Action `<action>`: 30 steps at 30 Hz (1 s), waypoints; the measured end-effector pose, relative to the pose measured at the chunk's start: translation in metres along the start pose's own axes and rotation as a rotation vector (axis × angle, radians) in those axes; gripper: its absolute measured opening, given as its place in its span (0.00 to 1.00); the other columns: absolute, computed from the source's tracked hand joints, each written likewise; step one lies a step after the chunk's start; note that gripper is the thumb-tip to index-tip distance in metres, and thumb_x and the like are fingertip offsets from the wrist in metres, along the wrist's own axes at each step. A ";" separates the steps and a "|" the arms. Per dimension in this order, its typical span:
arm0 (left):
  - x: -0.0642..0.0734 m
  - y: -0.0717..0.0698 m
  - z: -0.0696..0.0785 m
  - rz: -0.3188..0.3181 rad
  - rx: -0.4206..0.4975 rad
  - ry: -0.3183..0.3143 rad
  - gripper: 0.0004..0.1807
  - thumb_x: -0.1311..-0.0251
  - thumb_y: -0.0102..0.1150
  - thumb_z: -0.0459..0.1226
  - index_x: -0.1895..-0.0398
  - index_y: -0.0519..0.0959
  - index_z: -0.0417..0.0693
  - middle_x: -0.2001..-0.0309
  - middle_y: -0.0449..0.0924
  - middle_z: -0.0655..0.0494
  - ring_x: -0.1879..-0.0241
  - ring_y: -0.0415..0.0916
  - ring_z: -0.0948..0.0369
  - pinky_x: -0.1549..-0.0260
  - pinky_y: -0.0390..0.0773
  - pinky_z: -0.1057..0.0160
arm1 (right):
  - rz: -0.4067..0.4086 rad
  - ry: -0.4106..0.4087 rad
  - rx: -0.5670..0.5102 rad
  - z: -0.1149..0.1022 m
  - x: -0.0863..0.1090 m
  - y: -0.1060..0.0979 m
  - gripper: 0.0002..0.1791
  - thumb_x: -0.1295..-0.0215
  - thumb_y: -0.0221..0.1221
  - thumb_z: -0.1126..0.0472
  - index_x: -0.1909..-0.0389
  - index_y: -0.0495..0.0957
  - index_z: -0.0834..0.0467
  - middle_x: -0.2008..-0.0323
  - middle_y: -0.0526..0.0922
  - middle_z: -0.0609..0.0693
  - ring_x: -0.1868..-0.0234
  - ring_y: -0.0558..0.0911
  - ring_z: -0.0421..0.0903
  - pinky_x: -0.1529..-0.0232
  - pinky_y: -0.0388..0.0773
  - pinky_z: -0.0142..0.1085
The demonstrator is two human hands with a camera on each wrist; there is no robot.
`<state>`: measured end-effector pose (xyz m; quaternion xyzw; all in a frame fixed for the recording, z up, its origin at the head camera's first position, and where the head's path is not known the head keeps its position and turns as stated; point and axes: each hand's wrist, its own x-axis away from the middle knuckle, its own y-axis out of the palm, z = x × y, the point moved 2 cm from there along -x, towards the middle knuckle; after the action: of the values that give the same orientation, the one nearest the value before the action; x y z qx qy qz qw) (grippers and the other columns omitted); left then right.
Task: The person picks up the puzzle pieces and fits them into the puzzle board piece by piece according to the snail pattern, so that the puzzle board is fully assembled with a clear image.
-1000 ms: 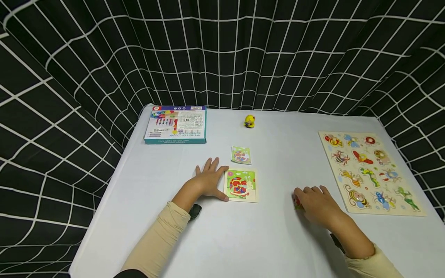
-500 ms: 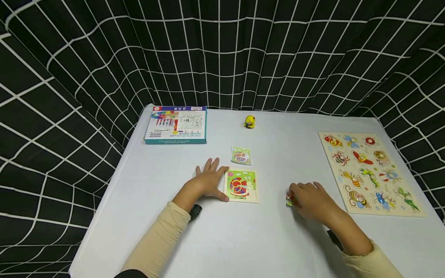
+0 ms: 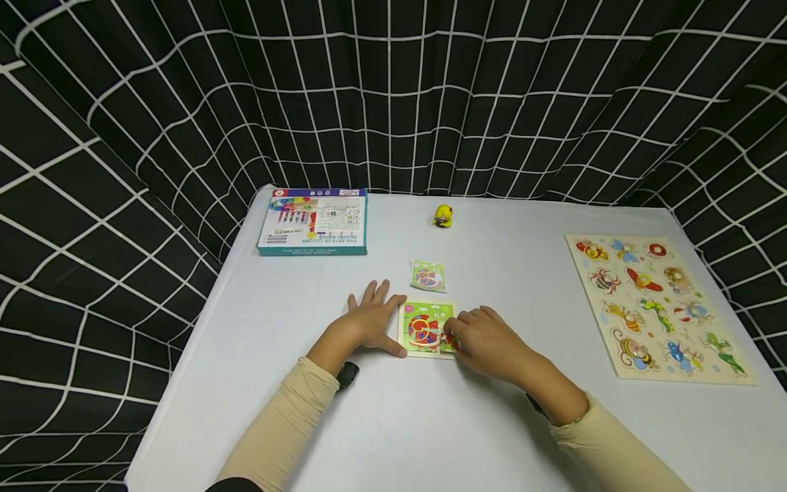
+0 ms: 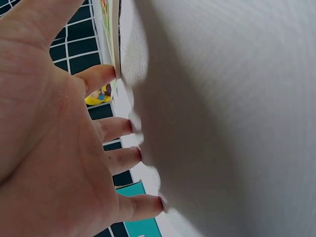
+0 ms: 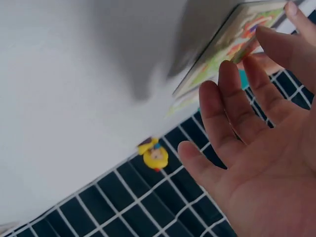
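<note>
A small square wooden jigsaw puzzle (image 3: 424, 311) with a red snail-like picture on green lies at the middle of the table. My left hand (image 3: 369, 326) rests beside it, fingers spread, with the thumb and index finger touching its left edge. Over the puzzle's lower right corner, my right hand (image 3: 488, 342) pinches a puzzle piece (image 3: 450, 344) between thumb and fingertips. In the right wrist view the piece (image 5: 245, 51) shows edge-on, tilted close over the board. Just behind the puzzle lies a picture card (image 3: 428, 276) with a matching design.
A teal and white box (image 3: 313, 222) lies at the back left. A little yellow figurine (image 3: 443, 216) stands at the back middle. On the right is a large wooden insect puzzle board (image 3: 660, 307). Black gridded cloth (image 3: 406, 96) hangs behind the table.
My right hand has moved left with the puzzle piece, from the table near the insect board to the puzzle's lower right corner. My left hand has stayed at the puzzle's edge.
</note>
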<state>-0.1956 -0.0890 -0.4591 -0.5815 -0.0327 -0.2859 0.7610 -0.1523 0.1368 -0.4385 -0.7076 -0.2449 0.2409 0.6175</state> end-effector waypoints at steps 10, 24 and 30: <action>0.003 0.000 0.004 -0.007 -0.005 0.001 0.59 0.61 0.74 0.62 0.25 0.54 0.60 0.22 0.34 0.44 0.24 0.29 0.43 0.35 0.43 0.29 | -0.012 -0.009 0.004 -0.003 -0.004 0.008 0.13 0.48 0.69 0.63 0.60 0.82 0.52 0.64 0.81 0.47 0.57 0.79 0.49 0.45 0.70 0.52; 0.001 0.008 0.001 -0.016 0.020 0.004 0.60 0.62 0.74 0.62 0.25 0.55 0.60 0.22 0.35 0.44 0.24 0.29 0.43 0.35 0.41 0.28 | -0.064 0.002 -0.055 -0.005 0.000 0.004 0.15 0.48 0.70 0.59 0.57 0.84 0.54 0.63 0.83 0.45 0.58 0.80 0.48 0.44 0.71 0.52; 0.004 0.019 -0.004 -0.001 0.084 0.035 0.61 0.60 0.71 0.64 0.23 0.50 0.62 0.22 0.35 0.44 0.24 0.34 0.42 0.36 0.45 0.28 | -0.110 0.037 -0.076 0.009 -0.008 -0.024 0.20 0.44 0.69 0.56 0.50 0.81 0.57 0.57 0.85 0.52 0.52 0.81 0.52 0.41 0.68 0.56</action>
<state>-0.1843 -0.0912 -0.4753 -0.5438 -0.0319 -0.2948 0.7851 -0.1652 0.1413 -0.4160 -0.7204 -0.2811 0.1838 0.6068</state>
